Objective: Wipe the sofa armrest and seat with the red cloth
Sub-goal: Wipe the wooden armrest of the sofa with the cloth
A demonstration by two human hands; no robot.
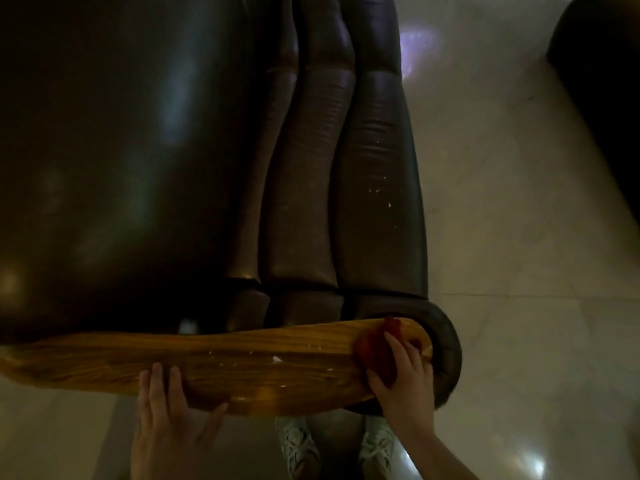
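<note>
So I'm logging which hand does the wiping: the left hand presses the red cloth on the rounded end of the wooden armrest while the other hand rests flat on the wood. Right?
Not quite. The head view shows the right hand pressing the red cloth on the rounded end of the wooden armrest; the left hand rests flat on the wood.

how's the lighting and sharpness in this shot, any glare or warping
Head view: dim overall, soft focus; pale glare streaks on the dark leather seat and bright spots on the floor tiles; wide-angle bending curves the wooden armrest; red cloth under the right hand is murky, left hand slightly blurred.
</note>
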